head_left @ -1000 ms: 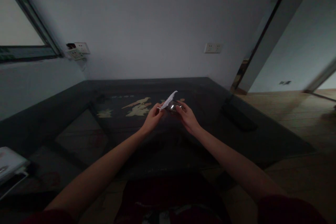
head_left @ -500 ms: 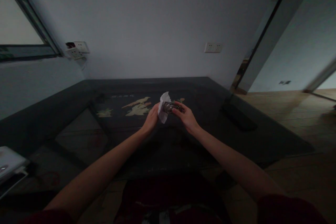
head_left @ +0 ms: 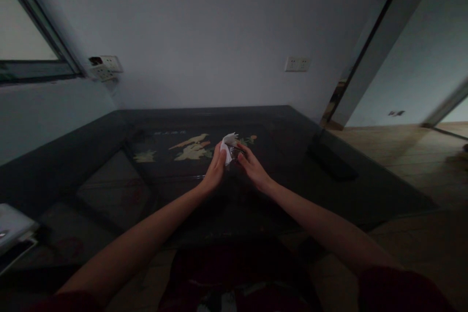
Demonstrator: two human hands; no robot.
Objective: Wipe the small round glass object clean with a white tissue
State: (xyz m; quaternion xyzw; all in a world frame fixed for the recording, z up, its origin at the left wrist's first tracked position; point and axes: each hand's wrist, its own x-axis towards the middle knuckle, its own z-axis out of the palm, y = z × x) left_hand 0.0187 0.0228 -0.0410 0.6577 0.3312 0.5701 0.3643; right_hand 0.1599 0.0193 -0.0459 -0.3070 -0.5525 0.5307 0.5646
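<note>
My left hand [head_left: 214, 169] is closed on a crumpled white tissue [head_left: 226, 148], pressing it with thumb and fingers. Wrapped partly by the tissue is a small, shiny, see-through object [head_left: 235, 152] that looks like a small glass; its exact kind is hard to make out in the dim light. My right hand [head_left: 253, 166] grips this object from the right side, thumb near me and fingers behind. Both hands meet above the middle of a dark glossy table [head_left: 234, 214].
A bird-and-flower picture [head_left: 193, 148] decorates the tabletop behind my hands. A long black object [head_left: 332, 162] lies at the right. Something white [head_left: 16, 229] stands at the left edge. Wall sockets [head_left: 297, 64] are above the table's far edge.
The tissue, spread open at the object's end before, is now folded around it. My left thumb has come to the near side, and the hands are closer together.
</note>
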